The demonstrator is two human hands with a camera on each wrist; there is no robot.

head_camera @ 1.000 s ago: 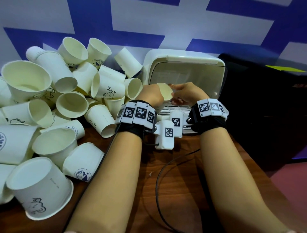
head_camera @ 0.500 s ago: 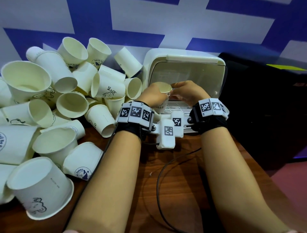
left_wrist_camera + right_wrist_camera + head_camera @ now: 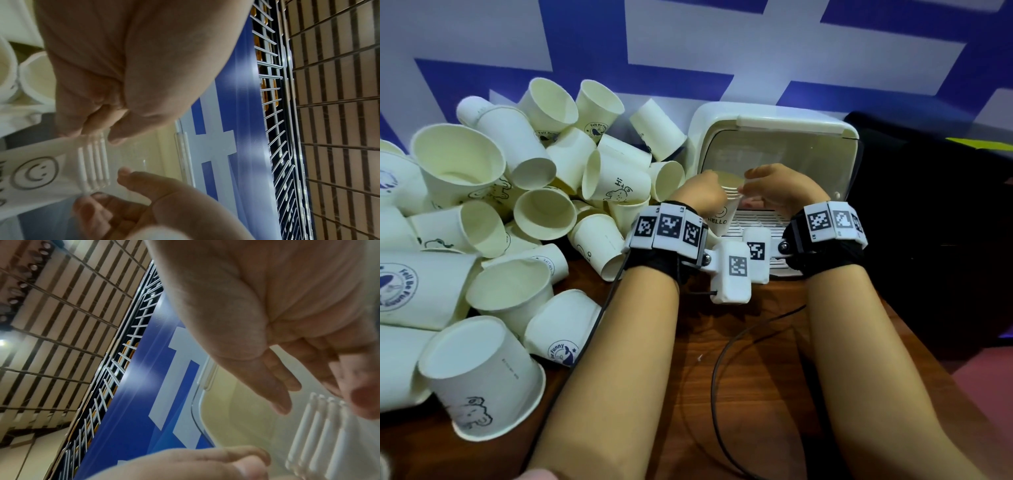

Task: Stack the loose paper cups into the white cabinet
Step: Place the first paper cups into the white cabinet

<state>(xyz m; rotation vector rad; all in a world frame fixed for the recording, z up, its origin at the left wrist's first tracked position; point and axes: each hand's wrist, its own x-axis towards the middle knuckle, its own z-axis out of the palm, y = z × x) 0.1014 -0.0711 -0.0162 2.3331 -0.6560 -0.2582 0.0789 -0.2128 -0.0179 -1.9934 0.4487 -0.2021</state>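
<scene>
Head view: the stack of nested cups [image 3: 727,205] stands upright at the mouth of the white cabinet [image 3: 777,144], at 12 o'clock from the wrists.
Left hand [image 3: 700,193]: fingers curled round the stack's rims from 9 o'clock.
Right hand [image 3: 779,190]: thumb and fingertips pinch the same rims from 3 o'clock.
Loose cups [image 3: 524,205]: heaped at 9 to 10 o'clock on the wooden table [image 3: 756,377].
Step in hand: seating the stack on the cabinet's slatted floor, I judge.
Doing it well: keep the rims level, lower straight, release only once the base sits flat; squeezing would crease the paper.
</scene>
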